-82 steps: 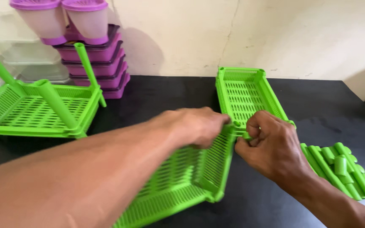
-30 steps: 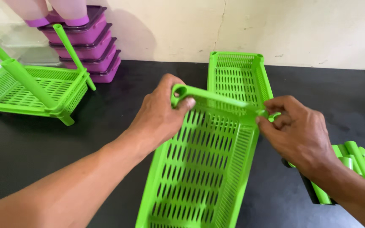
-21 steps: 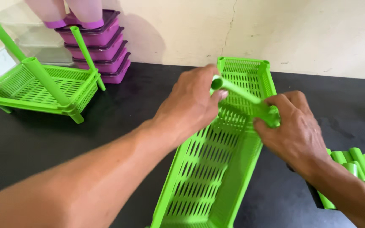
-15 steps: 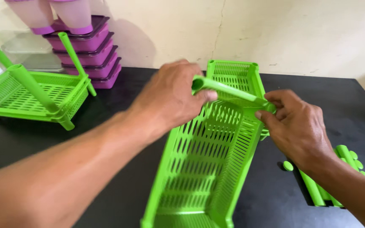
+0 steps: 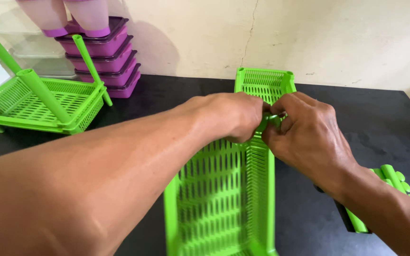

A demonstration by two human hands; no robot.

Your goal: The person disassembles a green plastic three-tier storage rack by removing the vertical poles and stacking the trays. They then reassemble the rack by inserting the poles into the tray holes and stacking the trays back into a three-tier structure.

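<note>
A long green slotted plastic tray (image 5: pixel 224 199) stretches away from me on the black table, tilted up toward me. My left hand (image 5: pixel 228 116) and my right hand (image 5: pixel 309 137) meet over its far right rim, both closed around a green plastic tube (image 5: pixel 274 117) that is mostly hidden between the fingers. A second green tray (image 5: pixel 265 83) lies just beyond the hands, its far end visible near the wall.
At the left stands another green tray (image 5: pixel 39 104) with green tube legs (image 5: pixel 43 92) sticking up. Behind it is a stack of purple containers (image 5: pixel 105 52). A bundle of loose green tubes (image 5: pixel 385 189) lies at the right. The black table (image 5: pixel 380 128) meets a cream wall.
The tube, earlier held out across the tray between both hands, is now gathered in at the rim, with the hands drawn close together. The view has shifted slightly.
</note>
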